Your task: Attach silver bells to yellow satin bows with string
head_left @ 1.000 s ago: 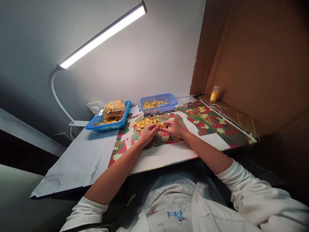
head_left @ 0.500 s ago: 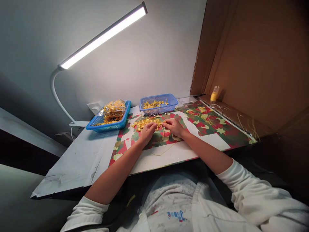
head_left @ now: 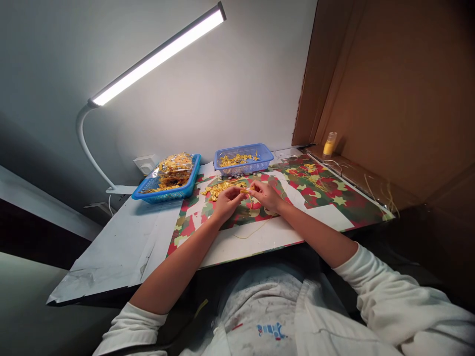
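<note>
A plain pale wall (head_left: 252,89) is spread across the upper left and centre of the frame, and it is lit most strongly around a slanted bar lamp (head_left: 159,57). The lamp is carried by a curved white neck (head_left: 80,133) at the left, whose foot is set at the table's back edge. A white wall box (head_left: 145,164) is seen just behind. The right side is closed off by a brown cardboard-like panel (head_left: 401,89), shaded toward the lower right. The table (head_left: 111,257) is covered in white at the left and by a camouflage-patterned sheet (head_left: 338,200) farther right. The far left is crossed by a dark band (head_left: 33,232).
</note>
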`<state>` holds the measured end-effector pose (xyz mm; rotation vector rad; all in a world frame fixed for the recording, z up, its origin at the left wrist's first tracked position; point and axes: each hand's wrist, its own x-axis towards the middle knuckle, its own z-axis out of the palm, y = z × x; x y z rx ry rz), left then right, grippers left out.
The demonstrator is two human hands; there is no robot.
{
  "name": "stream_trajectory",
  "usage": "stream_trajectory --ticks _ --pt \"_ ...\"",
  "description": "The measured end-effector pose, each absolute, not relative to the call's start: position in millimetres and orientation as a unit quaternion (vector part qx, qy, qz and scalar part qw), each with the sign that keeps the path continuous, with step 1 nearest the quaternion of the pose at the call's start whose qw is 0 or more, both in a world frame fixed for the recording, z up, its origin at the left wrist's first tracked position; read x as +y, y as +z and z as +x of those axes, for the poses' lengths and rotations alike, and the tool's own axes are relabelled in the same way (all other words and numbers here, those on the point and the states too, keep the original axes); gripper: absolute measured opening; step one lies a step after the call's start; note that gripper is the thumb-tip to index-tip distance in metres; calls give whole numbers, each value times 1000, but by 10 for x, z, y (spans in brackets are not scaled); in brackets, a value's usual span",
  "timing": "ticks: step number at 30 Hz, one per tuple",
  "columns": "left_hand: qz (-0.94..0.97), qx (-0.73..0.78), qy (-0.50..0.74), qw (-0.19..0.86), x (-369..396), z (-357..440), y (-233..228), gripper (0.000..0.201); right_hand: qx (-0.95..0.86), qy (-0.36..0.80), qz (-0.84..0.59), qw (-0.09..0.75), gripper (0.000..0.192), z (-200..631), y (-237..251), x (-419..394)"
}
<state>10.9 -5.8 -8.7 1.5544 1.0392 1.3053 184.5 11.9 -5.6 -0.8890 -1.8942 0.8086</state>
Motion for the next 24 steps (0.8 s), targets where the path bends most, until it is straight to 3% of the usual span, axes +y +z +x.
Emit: stream_trajectory --ticks 3,9,14,20,24 --pt "611 416 528 418 -42 101 -105 29 -761 215 -366 490 18 1851 -37 84" --pt "600 419 534 423 -37 96 -115 28 -827 129 -375 399 20 1824 -44 44" --pt "597 426 526 431 -48 87 -92 24 -840 162 -377 355 18 1829 -44 48" --pt "588 440 535 417 -28 78 -82 26 -805 276 -354 388 23 1849 -36 93" --pt "588 450 544 394 -17 79 -85 25 -791 284 -367 399 24 1855 -44 149"
